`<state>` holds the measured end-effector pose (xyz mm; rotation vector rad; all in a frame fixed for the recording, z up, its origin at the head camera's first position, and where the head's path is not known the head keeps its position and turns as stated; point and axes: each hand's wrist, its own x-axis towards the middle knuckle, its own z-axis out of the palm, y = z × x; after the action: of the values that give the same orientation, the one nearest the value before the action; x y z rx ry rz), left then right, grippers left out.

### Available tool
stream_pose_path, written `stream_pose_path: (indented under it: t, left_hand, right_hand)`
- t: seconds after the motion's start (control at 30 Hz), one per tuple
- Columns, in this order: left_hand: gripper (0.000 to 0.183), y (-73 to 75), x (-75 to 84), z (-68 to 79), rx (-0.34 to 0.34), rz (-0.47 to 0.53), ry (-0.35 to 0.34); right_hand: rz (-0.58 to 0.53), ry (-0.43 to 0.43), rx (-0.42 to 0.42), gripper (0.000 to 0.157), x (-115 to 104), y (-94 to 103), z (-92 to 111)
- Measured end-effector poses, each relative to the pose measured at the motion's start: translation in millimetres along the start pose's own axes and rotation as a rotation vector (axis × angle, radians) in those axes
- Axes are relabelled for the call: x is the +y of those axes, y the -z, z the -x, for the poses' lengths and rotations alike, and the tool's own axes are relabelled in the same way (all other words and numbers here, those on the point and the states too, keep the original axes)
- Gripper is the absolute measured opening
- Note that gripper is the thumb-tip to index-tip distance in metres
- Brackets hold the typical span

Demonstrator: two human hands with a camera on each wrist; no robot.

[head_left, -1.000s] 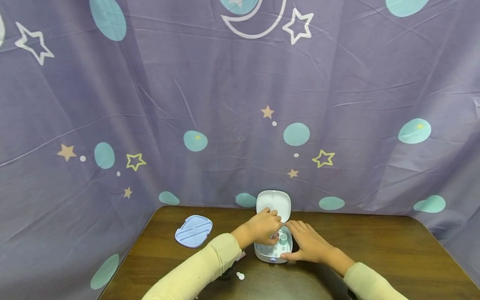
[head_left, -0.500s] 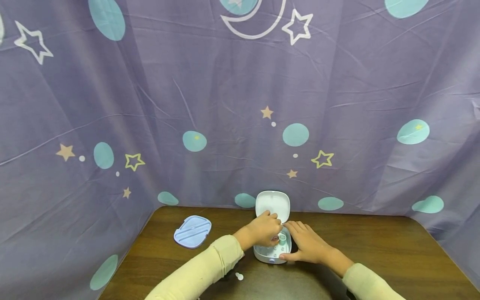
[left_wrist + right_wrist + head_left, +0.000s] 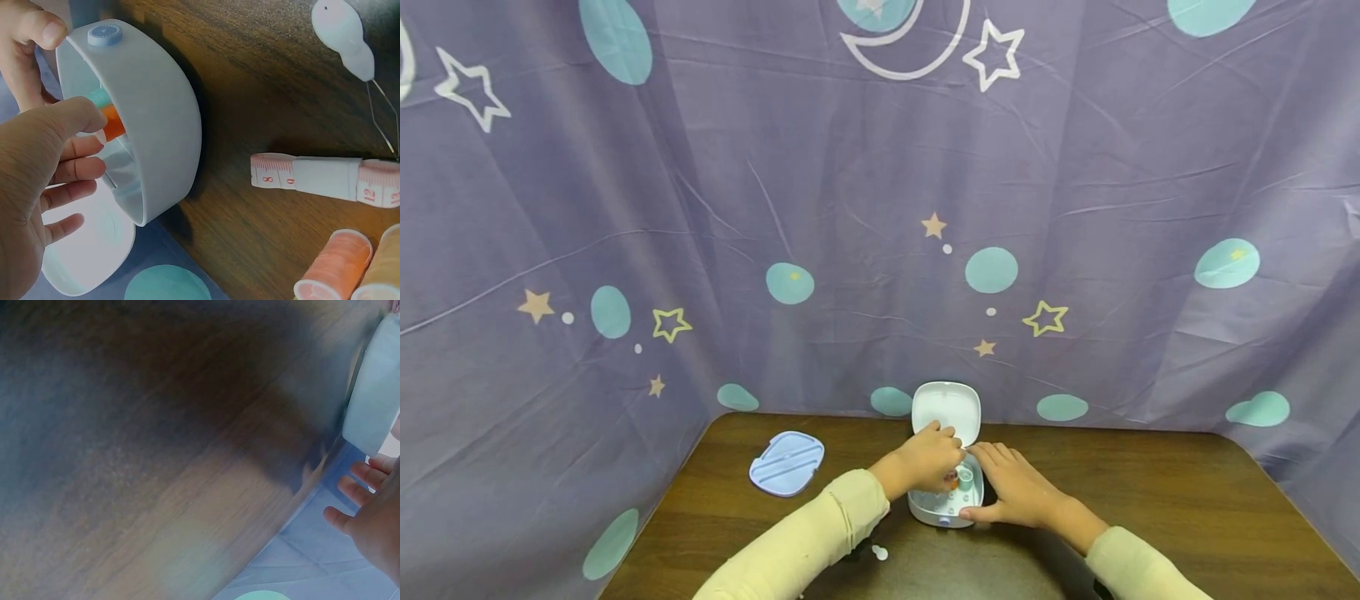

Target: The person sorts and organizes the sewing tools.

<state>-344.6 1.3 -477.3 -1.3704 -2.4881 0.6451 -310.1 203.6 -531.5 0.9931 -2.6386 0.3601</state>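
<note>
A white sewing box (image 3: 925, 513) with small pegs inside stands on the table, its hinged lid (image 3: 951, 398) tipped back. My left hand (image 3: 925, 458) reaches into the box and pinches an orange thread spool (image 3: 115, 124) between thumb and fingers. Beside that spool stands a teal spool (image 3: 966, 478), partly covered by my hand in the left wrist view. With the thumb on the front rim and the fingers along the right and back side, my right hand (image 3: 1021, 490) holds the box. The orange spool's lower end is hidden.
A light-blue tray-like panel (image 3: 787, 465) lies to the left on the wooden table. Nearer me are a white needle threader (image 3: 342, 36), a rolled tape measure (image 3: 325, 177), a coral spool (image 3: 337, 265) and a tan spool (image 3: 382, 269). A patterned curtain (image 3: 880, 192) hangs behind.
The orange spool shows more clearly under my left fingers, which have shifted slightly inside the box. My right hand and the box have stayed in place.
</note>
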Motion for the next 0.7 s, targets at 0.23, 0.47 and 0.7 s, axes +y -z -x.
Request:
stream_pose_path:
  t: [0.23,0.47,0.7]
  left_hand:
    - [0.027,-1.0,1.6,-1.2,-0.007,0.003,0.013]
    - [0.026,-0.4,2.9,-2.2,0.002,-0.016,0.025]
    - [0.027,-0.5,4.1,-3.0,-0.024,-0.012,0.04]
  right_hand:
    - [0.001,0.003,-0.001,0.097,-0.9,0.5,0.7]
    - [0.02,0.01,0.008,0.097,0.0,0.6,0.4]
    - [0.012,0.003,0.006,0.098,-0.2,-0.7,-0.8]
